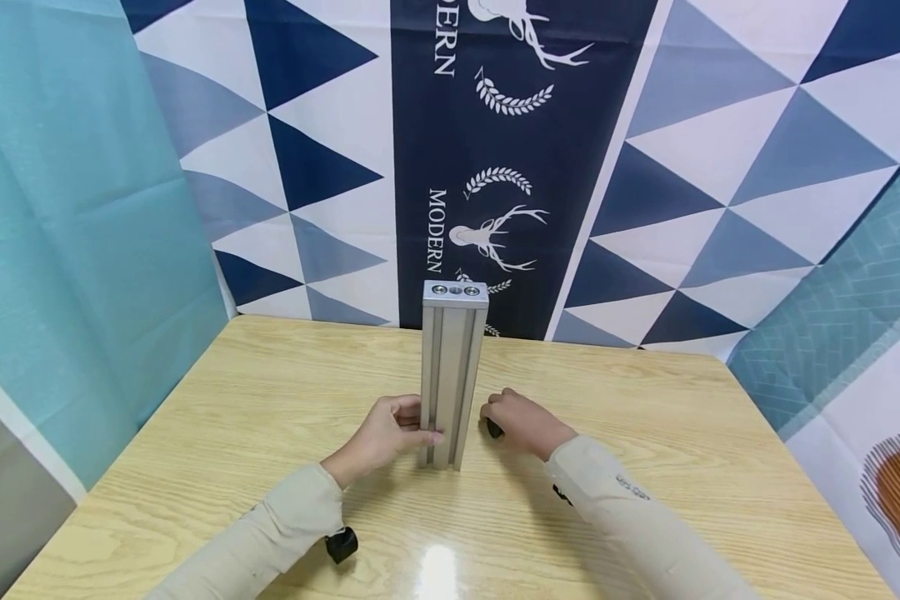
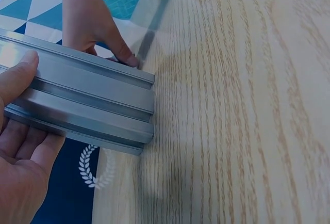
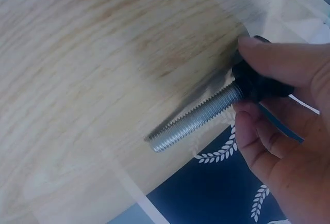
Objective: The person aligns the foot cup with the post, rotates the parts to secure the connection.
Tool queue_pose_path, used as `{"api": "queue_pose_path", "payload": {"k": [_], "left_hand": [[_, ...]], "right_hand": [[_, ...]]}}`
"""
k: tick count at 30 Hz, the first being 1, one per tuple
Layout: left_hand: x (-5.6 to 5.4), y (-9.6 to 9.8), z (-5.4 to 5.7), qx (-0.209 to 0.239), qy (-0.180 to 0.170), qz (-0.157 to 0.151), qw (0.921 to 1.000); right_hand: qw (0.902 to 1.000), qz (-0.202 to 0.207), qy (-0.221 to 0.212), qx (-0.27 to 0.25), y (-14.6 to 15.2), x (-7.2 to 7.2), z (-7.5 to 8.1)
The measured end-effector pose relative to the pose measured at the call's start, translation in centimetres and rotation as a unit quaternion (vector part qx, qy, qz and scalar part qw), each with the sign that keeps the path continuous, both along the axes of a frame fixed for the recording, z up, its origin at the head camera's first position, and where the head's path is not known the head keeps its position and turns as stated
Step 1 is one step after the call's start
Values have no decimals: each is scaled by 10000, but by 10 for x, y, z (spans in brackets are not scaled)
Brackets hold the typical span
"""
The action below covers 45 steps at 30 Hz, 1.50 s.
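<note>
profile (image 1: 450, 375) is silvery and grooved, bolt (image 3: 198, 117) threaded, knob (image 3: 249, 81) black.

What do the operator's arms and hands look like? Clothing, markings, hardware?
Long beige sleeves on both arms: left sleeve, right sleeve. The left hand and right hand are ungloved. Small dark markings near the right cuff, unreadable. A black block shows by the left cuff, a smaller black piece by the right.
</note>
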<state>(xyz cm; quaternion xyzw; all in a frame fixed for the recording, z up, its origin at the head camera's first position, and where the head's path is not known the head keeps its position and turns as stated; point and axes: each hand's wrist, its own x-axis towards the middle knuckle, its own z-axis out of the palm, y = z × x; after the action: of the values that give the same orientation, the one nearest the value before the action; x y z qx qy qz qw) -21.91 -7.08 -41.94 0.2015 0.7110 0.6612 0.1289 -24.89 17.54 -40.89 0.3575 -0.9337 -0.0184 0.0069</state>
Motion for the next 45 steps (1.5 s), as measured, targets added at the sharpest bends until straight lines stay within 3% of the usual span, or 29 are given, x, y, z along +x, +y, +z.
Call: {"api": "queue_pose_path", "payload": {"k": [5, 17, 20, 25, 34, 45], "left_hand": [[0, 0, 0, -43, 47, 59, 10000], [-1, -2, 0, -95, 37, 62, 9999], [-2, -2, -1, -98, 45, 41, 9999], [-3, -3, -1, -139, 15, -19, 9999], [-7, -4, -1, -222, 8, -170, 9996], [-8, -4, -5, -161, 245, -273, 9992]], "right_hand": [[9999, -7, 68, -141, 5, -1, 7], [9888, -589, -407, -1311, 44, -6, 35], [9769, -770, -772, -1837, 53, -6, 42], [9429, -1234, -1288, -2811, 62, -6, 52], [8941, -1893, -1452, -3790, 70, 1, 80], [8511, -2281, -1335, -4536, 68, 16, 134]]}}
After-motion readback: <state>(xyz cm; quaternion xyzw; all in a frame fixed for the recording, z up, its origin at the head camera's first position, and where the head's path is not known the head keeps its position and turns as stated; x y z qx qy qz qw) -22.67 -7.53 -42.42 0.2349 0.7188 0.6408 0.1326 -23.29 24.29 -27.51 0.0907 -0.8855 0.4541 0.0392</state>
